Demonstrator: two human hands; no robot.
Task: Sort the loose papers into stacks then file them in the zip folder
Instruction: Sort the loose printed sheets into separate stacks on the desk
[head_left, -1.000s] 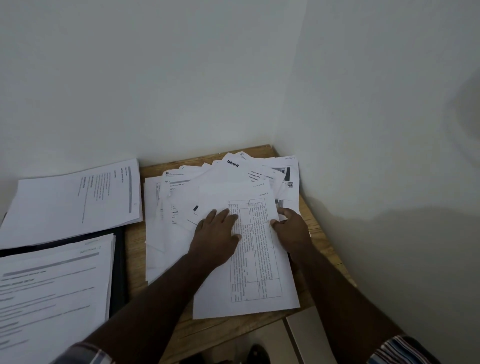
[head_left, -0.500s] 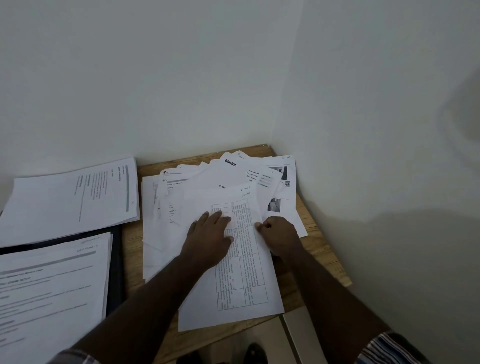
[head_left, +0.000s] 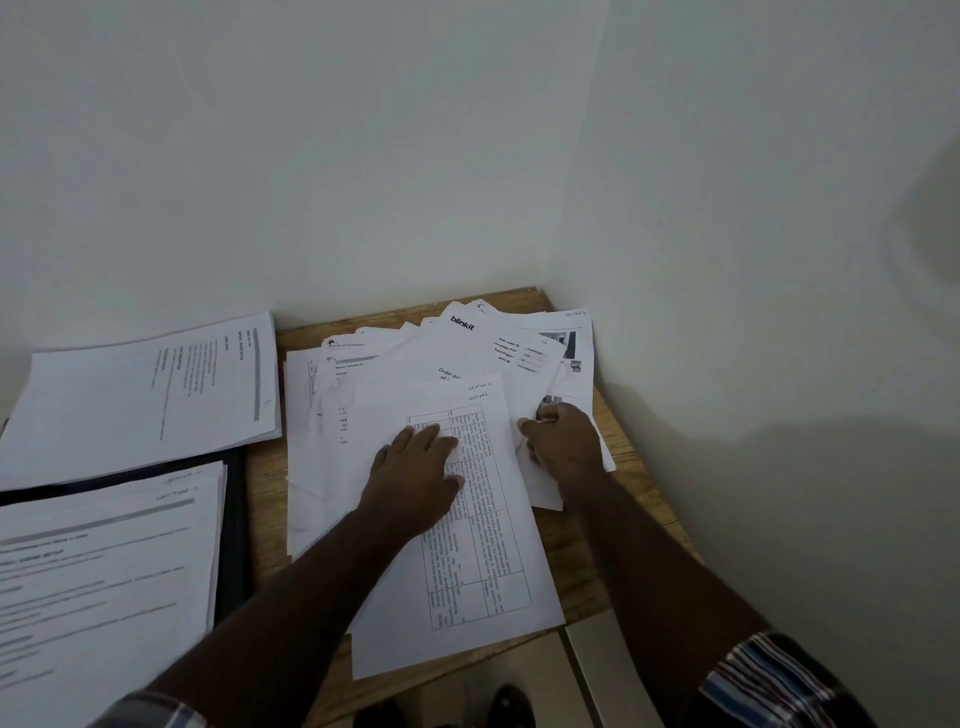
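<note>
Head view of a wooden bench (head_left: 265, 519) set in the corner of two pale walls. A spread pile of loose papers (head_left: 395, 364) covered the middle and far right of the bench, the sheets fanned and overlapping, one of them headed "blinkit" (head_left: 462, 322). On top of the pile lay a sheet printed with a table (head_left: 467, 571), its near edge overhanging the front edge of the bench. The left hand (head_left: 415, 478) rested flat on this sheet, fingers straight and slightly spread, palm down, pressing on the upper part of the printed table. The right hand (head_left: 563, 447) lay just beside the sheet's right edge, its fingers curled and pinching the edge of papers in the pile; which sheet it held could not be told. At the left, two sorted stacks were well apart from the loose pile: a far stack (head_left: 145, 395) with printed text running sideways, and a near stack (head_left: 104, 582) with a grey heading bar. Both stacks lay on a dark folder (head_left: 236, 545), whose black border showed between them and along the near stack's right side; whether it had a zip could not be seen. Striped sleeves (head_left: 774, 680) showed at the lower corners of the view.
</note>
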